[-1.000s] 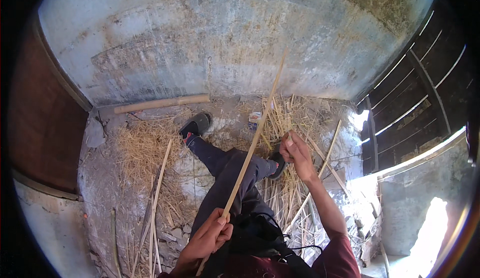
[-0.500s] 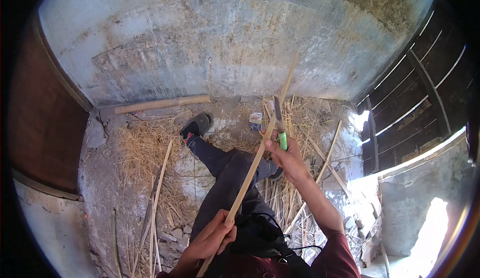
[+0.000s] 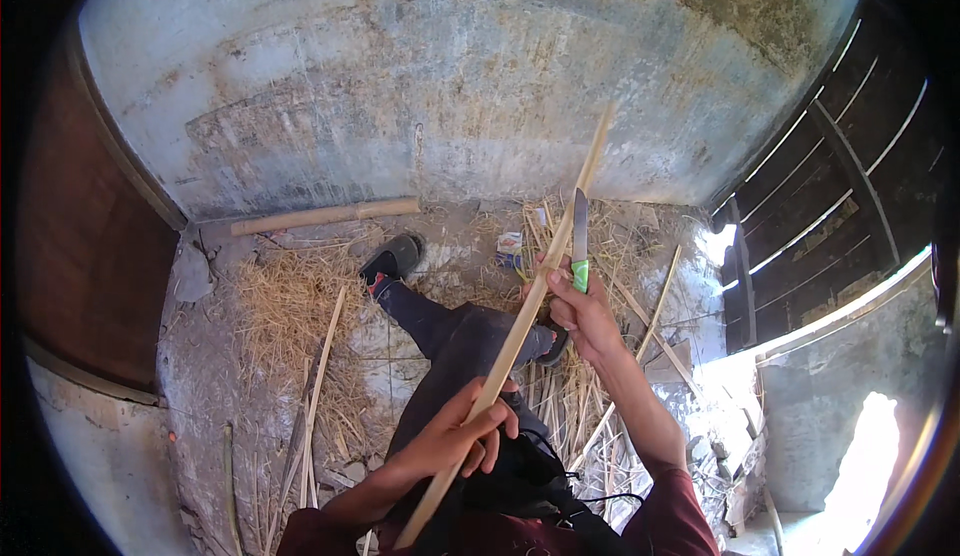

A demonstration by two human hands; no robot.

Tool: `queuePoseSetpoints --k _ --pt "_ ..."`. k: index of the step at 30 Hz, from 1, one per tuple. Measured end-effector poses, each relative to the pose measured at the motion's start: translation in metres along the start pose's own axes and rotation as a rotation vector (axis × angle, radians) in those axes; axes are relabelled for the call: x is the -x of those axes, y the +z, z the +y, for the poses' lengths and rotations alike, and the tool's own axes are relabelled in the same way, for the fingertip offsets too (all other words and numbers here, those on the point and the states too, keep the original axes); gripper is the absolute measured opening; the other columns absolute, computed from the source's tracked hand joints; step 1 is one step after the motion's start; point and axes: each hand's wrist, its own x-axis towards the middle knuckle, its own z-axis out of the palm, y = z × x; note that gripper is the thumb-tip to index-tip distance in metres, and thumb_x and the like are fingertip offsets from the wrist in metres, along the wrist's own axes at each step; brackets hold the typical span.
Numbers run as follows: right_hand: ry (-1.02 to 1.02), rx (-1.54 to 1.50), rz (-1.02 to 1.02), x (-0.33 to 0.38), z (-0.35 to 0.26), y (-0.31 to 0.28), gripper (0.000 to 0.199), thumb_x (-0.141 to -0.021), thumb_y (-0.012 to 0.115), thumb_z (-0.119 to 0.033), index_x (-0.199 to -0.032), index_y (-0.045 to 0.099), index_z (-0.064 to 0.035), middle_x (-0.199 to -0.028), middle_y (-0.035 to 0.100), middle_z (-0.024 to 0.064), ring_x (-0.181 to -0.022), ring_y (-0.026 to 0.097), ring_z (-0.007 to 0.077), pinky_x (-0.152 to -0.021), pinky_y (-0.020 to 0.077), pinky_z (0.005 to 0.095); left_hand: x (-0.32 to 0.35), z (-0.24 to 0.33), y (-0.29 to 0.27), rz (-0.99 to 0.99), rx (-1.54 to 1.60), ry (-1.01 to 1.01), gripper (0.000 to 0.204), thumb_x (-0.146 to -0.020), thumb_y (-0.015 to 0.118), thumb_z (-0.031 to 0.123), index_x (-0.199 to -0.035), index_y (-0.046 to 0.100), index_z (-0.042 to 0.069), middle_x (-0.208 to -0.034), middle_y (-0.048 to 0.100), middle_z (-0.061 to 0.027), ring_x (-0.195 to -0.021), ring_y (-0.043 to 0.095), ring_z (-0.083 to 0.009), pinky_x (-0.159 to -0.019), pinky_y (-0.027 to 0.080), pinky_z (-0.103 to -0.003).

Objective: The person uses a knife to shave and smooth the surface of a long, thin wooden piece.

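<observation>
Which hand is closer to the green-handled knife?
Right. The right hand holds the knife by its handle, blade pointing away from the person; the left hand is apart from it, lower down the pale strip, nearer the body.

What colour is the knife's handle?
The handle is green with whitish marks, best seen in the head view.

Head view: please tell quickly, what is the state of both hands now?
Left hand: closed loosely, holding the long pale strip.
Right hand: closed, holding the green-handled knife, also against the strip.
</observation>
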Motion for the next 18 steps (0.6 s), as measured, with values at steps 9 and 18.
queuePoseSetpoints --k 9,18 --pt "0.016 -0.036 0.007 -0.001 0.0 -0.007 0.035 -0.104 0.07 -0.02 -0.134 0.059 -0.0063 -0.104 0.079 0.0144 -0.05 0.037 0.0011 -0.046 0.0287 0.0203 -0.017 0.007 -0.032 -0.004 -0.269 -0.02 0.055 -0.114 0.05 0.038 -0.153 0.027 0.007 -0.098 0.063 -0.0107 -0.064 0.07 -0.0178 -0.05 0.057 -0.031" --pt "-0.035 0.086 -0.096 0.035 -0.002 0.038 0.04 -0.104 0.071 -0.018 -0.137 0.054 -0.0033 -0.105 0.076 0.0111 -0.067 0.051 0.0049 -0.061 0.0414 0.0214 -0.033 0.017 -0.035 -0.106 -0.191 0.006 0.042 -0.115 0.046 0.039 -0.138 0.041 0.004 -0.085 0.056 -0.0036 -0.049 0.061 -0.0107 -0.039 0.045 -0.025"
